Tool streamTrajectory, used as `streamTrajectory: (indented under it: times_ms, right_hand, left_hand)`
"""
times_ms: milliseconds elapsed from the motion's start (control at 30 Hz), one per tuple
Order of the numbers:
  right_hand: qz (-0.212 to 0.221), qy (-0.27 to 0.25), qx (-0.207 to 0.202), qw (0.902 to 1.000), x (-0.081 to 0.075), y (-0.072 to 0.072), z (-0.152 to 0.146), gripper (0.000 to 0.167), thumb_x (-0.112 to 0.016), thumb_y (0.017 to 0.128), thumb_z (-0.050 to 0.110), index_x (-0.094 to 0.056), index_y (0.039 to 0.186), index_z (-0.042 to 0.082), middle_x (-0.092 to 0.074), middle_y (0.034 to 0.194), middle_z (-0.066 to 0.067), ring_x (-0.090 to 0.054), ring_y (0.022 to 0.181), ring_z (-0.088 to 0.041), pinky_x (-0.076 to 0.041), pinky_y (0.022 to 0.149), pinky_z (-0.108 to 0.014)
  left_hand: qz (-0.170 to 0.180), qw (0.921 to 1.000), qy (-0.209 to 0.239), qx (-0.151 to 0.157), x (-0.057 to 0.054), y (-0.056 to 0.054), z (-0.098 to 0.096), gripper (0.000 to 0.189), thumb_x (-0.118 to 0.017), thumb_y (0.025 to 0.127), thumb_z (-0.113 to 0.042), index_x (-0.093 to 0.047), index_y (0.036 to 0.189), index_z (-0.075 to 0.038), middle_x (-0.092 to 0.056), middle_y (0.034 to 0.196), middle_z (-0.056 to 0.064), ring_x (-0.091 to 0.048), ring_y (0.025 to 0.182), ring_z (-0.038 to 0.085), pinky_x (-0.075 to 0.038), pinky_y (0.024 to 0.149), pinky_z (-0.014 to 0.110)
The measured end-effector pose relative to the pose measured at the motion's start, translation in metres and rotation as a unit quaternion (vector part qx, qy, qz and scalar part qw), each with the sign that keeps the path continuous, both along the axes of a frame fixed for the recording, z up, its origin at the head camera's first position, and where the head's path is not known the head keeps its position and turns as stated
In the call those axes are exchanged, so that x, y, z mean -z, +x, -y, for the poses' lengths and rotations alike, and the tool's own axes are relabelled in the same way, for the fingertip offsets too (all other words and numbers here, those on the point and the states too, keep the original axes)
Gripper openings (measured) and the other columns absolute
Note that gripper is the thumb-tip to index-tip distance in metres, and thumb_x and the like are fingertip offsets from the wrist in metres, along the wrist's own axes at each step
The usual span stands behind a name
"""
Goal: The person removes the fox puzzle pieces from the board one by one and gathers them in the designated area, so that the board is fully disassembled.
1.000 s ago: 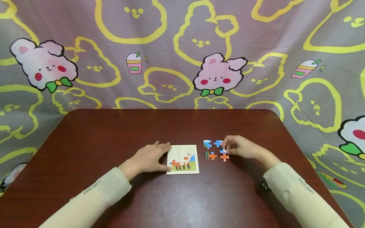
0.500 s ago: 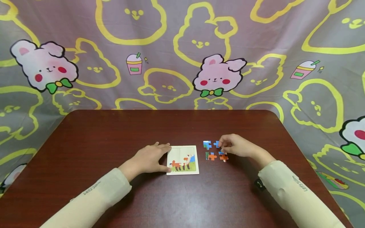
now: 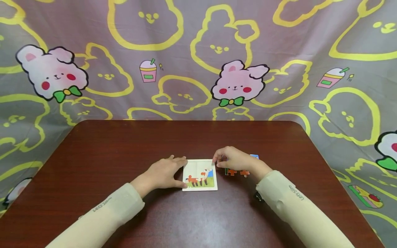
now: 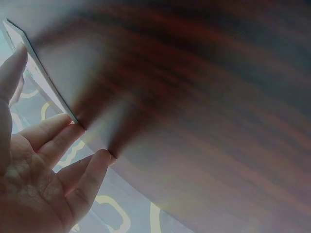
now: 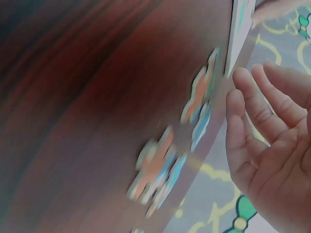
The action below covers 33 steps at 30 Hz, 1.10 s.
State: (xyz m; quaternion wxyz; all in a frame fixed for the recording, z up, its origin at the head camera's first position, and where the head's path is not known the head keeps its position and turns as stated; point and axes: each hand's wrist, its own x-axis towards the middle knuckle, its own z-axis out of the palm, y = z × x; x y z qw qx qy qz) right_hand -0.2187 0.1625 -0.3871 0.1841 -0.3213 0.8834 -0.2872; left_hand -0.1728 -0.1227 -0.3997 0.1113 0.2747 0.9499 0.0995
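A square wooden puzzle board (image 3: 190,188) lies on the table, its lower part filled with an orange-and-white animal picture, its upper part bare wood. At its left edge is my left hand (image 3: 161,173), fingers spread, with thumb at the near corner and fingertips at the far one. My right hand (image 3: 232,157) is at the board's far right corner, thumb and fingertips drawn together. They pinch a puzzle piece (image 3: 212,163), mostly hidden, with a pale sliver showing. In the right wrist view the palm (image 5: 282,155) hides whatever lies between the fingertips.
Several loose puzzle pieces (image 5: 155,165), orange and blue, lie on the table right of the board, partly under my right forearm in the head view. The dark red-brown table (image 3: 149,141) ends at a patterned cloth (image 3: 180,38) behind it.
My right hand has moved left from the loose pieces to the board's far right corner. The left hand stays at the board's left edge.
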Motion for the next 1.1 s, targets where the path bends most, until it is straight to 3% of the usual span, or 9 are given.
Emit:
streamTrajectory:
  times_ms: [233, 500, 767, 1100]
  right_hand:
    - [-0.015, 0.007, -0.041, 0.9990, 0.006, 0.000, 0.022, 0.010, -0.069, 0.091, 0.005, -0.072, 0.100, 0.007, -0.068, 0.085, 0.002, -0.056, 0.076, -0.005, -0.048, 0.071, -0.021]
    - [-0.024, 0.030, -0.060, 0.9974, 0.006, 0.005, 0.031, 0.015, -0.073, 0.087, 0.005, -0.071, 0.102, 0.006, -0.063, 0.091, -0.004, -0.055, 0.079, -0.006, -0.048, 0.073, -0.020]
    - [0.003, 0.061, -0.053, 0.9967, 0.005, 0.008, 0.033, 0.024, -0.076, 0.086, 0.007, -0.067, 0.107, 0.013, -0.059, 0.098, -0.002, -0.056, 0.085, -0.011, -0.049, 0.076, -0.024]
    - [-0.003, 0.078, -0.054, 0.9955, 0.006, 0.009, 0.036, 0.025, -0.076, 0.086, 0.007, -0.064, 0.107, 0.013, -0.058, 0.099, -0.001, -0.055, 0.088, -0.014, -0.049, 0.080, -0.029]
  left_hand:
    - [0.003, 1.0000, 0.001, -0.005, 0.000, 0.000, 0.000, 0.081, -0.077, 0.079, -0.057, -0.053, 0.145, -0.015, -0.046, 0.155, 0.008, -0.044, 0.138, 0.048, -0.041, 0.109, 0.058]
    - [0.004, 1.0000, -0.001, -0.007, 0.000, 0.000, 0.000, 0.084, -0.077, 0.079, -0.057, -0.052, 0.146, -0.014, -0.046, 0.154, 0.008, -0.044, 0.137, 0.048, -0.042, 0.107, 0.059]
    - [0.004, 1.0000, 0.000, -0.007, -0.001, 0.000, 0.000, 0.081, -0.078, 0.079, -0.056, -0.053, 0.144, -0.015, -0.046, 0.155, 0.008, -0.044, 0.138, 0.048, -0.042, 0.107, 0.059]
    - [0.006, 0.9999, -0.004, -0.009, 0.000, -0.001, -0.001, 0.081, -0.078, 0.079, -0.056, -0.053, 0.144, -0.016, -0.045, 0.155, 0.008, -0.044, 0.138, 0.048, -0.042, 0.108, 0.058]
